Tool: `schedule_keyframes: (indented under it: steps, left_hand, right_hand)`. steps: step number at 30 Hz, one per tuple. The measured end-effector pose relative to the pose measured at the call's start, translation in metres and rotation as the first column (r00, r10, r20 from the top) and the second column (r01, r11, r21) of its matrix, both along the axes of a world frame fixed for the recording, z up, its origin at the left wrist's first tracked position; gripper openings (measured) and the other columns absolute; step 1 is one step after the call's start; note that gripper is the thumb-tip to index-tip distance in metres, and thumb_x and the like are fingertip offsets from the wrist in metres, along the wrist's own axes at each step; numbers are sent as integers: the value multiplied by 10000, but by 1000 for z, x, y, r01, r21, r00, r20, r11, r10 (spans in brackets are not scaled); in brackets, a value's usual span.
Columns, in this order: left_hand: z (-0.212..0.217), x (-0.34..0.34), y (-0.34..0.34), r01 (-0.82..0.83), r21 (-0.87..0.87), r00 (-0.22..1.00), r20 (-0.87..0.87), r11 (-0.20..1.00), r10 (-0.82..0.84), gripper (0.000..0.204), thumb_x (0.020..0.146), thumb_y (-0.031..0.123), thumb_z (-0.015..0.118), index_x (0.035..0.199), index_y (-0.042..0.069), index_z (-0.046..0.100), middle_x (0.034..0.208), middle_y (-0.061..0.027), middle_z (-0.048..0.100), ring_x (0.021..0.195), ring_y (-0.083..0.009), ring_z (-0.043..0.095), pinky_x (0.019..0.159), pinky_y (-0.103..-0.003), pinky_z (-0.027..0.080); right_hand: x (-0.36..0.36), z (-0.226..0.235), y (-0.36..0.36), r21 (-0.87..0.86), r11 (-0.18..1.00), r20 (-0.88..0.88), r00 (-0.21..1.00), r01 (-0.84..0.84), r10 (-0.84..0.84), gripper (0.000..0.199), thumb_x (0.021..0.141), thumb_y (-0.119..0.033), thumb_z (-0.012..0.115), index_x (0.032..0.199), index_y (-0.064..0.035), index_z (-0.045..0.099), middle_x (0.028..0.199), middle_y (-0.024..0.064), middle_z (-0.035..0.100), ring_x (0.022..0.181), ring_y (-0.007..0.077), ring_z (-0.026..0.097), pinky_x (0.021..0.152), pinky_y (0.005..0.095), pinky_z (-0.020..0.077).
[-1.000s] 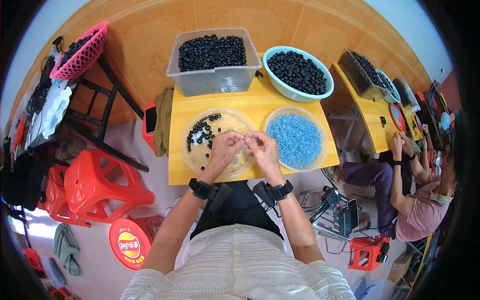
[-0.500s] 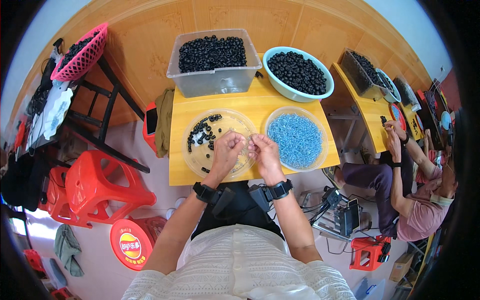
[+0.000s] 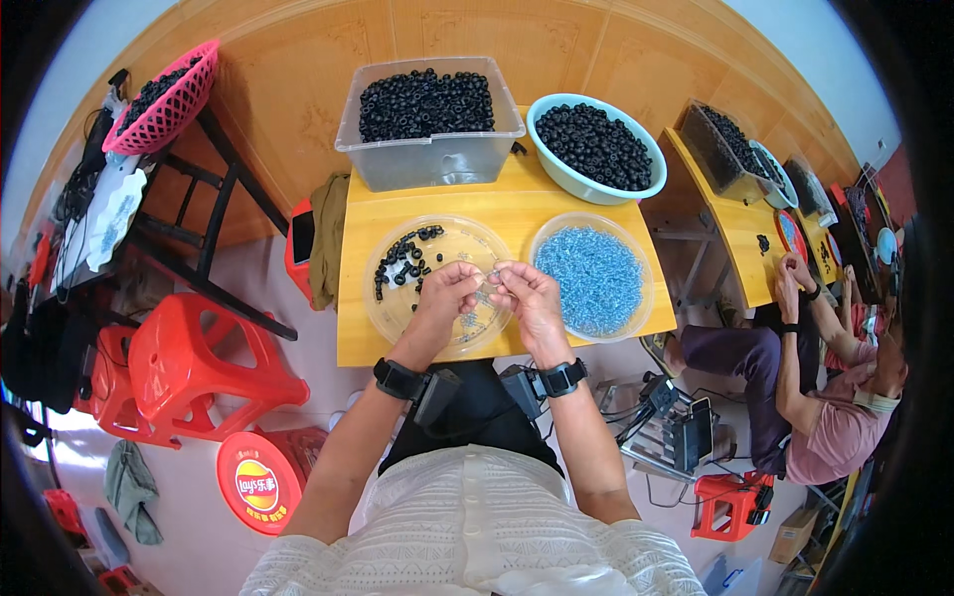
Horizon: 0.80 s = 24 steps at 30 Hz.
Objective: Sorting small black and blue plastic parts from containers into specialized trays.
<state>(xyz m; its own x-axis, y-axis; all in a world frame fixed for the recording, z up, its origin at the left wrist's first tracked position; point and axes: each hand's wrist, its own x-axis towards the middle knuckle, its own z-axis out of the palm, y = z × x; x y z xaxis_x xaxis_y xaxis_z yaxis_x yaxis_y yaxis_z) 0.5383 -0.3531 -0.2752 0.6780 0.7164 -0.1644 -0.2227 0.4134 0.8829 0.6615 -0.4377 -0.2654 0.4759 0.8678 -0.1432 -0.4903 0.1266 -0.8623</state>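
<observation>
1. Head view: compared with half a second ago, the fingertips of left hand (image 3: 444, 303) and right hand (image 3: 532, 300) have come nearer together; this suggests fine joint work.
2. Both pinch closed, seemingly on one tiny pale piece (image 3: 486, 283) (too small to name), over the clear tray (image 3: 464, 239), at its three o'clock side.
3. Black beads (image 3: 406, 243) lie at its ten o'clock.

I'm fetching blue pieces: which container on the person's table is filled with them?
The round clear tray right of the right hand: it alone is filled with blue. The bin and basin hold heaped black pieces; the left tray, scattered black ones.
</observation>
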Motion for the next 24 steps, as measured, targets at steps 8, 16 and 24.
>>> schedule_keyframes:
  steps: [8,16,24]
  left_hand:
    - [5,-4,4,-2,-108,999,-36,994,-2,26,839,60,568,858,61,587,700,48,542,562,-22,480,509,-148,381]
    - [-6,-3,13,-7,-261,1000,13,965,11,37,829,43,562,837,60,595,696,41,556,547,-26,490,480,-150,385]
    - [7,-7,3,63,145,991,-130,987,-45,129,789,32,611,917,43,602,631,42,522,512,-31,475,472,-162,390]
  right_hand:
    - [1,-19,3,-45,997,-50,997,56,-59,135,860,-65,569,942,39,596,794,75,614,680,116,600,648,247,550]
    - [-6,-10,-2,-59,990,140,983,130,-121,128,856,-65,580,902,53,598,750,72,608,634,103,582,609,240,535]
    - [-1,-4,0,-120,972,550,829,202,-104,189,812,-135,648,755,42,613,583,31,581,530,68,534,489,208,439]
